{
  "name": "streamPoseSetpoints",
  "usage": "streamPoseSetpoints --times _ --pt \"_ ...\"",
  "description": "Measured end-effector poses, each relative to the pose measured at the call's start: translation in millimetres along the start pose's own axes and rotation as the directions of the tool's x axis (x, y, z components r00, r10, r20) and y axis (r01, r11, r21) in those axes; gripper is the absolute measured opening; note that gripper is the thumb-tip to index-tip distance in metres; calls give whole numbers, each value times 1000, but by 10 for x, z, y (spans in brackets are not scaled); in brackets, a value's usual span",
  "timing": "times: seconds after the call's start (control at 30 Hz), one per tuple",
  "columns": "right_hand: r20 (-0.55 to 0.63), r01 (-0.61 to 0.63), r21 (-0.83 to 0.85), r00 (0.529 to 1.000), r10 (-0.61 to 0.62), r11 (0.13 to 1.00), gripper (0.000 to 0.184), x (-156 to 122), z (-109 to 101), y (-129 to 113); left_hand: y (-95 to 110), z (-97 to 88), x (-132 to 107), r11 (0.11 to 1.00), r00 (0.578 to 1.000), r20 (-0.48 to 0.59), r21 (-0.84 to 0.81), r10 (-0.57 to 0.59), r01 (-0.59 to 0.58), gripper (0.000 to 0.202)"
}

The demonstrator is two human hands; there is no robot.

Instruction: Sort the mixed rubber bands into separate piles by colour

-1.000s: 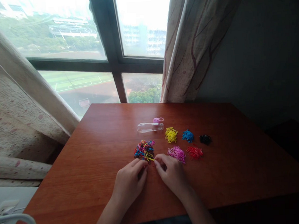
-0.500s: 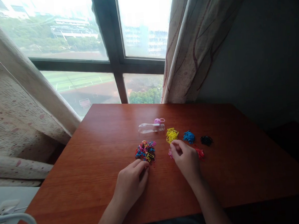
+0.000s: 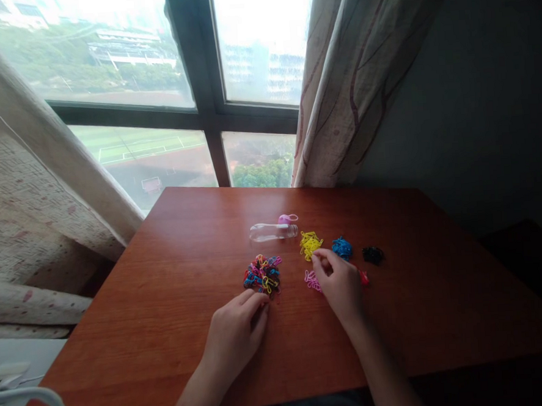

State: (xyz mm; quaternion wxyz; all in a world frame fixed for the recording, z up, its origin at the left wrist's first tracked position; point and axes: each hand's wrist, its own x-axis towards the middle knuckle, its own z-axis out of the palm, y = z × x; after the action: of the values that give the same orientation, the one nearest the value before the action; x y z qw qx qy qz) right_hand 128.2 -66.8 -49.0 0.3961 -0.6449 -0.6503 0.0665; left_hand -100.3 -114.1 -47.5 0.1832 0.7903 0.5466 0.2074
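My left hand [image 3: 238, 324] rests on the table with its fingers drawn together, fingertips at the near edge of a mixed-colour pile of small looped pieces [image 3: 262, 275]. Anything between those fingertips is too small to make out. My right hand [image 3: 341, 282] is pinched, its thumb and forefinger at the near right edge of a yellow pile of loops [image 3: 311, 243]. What this pinch holds, if anything, cannot be made out. Beside this hand lie a pink pile [image 3: 312, 280] and a red pile [image 3: 363, 276], both partly covered by it. Beyond it is a blue pile [image 3: 342, 247].
A clear bottle [image 3: 273, 231] lies on its side behind the piles, with a pink looped cap [image 3: 285, 219] touching or just behind it. A black pile [image 3: 373, 255] sits farther right. The wooden table [image 3: 173, 258] meets a window and curtains.
My right hand has shifted slightly up and to the right, uncovering more of the pink pile. My left hand stays by the mixed pile. The view has moved a little.
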Motion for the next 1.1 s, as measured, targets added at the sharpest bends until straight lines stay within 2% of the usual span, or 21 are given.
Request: streamPoseSetpoints --times 0.17,0.27,0.37,0.77,0.93,1.1 --pt "148 81 101 984 -95 992 19 -506 68 -192 12 -5 -2 1000 1000 0 0 -9 9 17" --pt "250 127 81 957 -144 989 18 -662 82 -255 13 -4 -2 1000 1000 -3 -2 -11 11 16" --pt "299 120 49 945 -130 991 17 -666 75 -282 2 6 5 1000 1000 -6 1 -14 14 16" --pt "328 75 50 941 -87 996 15 -648 58 -289 -5 19 16 1000 1000 -22 21 -23 23 16" --pt "352 86 5 932 -82 996 9 -601 63 -379 -4 6 21 1000 1000 -12 22 -19 19 17" --pt "370 90 -27 926 -74 996 4 -551 153 -478 -27 12 17 1000 1000 -7 16 0 0 18"
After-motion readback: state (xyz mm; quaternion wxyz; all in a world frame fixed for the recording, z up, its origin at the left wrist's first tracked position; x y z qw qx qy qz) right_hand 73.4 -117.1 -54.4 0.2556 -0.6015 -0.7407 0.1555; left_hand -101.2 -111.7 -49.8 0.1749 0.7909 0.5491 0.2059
